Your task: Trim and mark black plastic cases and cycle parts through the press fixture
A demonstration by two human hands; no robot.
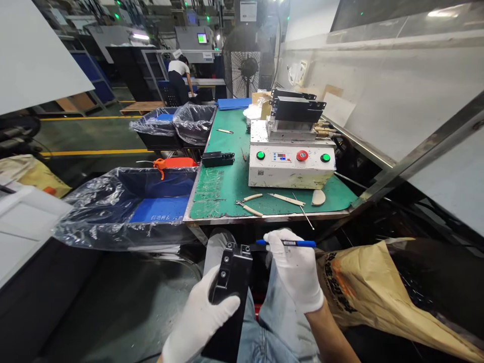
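Both hands wear white gloves. My left hand (202,317) is wrapped round a long black plastic housing (236,282), its thumb across the top face; metal inserts show near the far end. The housing is tilted above my lap. In my right hand (295,269) is a blue marker pen (300,243), lying crosswise with its dark tip end pointing left toward the housing's far corner. Whether the tip touches the housing I cannot tell. On the green mat ahead lie side cutters (250,205), a knife with a pale handle (288,199) and a thin metal rod (307,218).
A white control box (291,171) with buttons carries a fixture holding black parts (298,108). Another black part (218,159) rests on the green-topped table (227,184). Plastic-lined bins (124,201) stand left, a paper sack (370,282) right. A person (179,75) bends over in the background.
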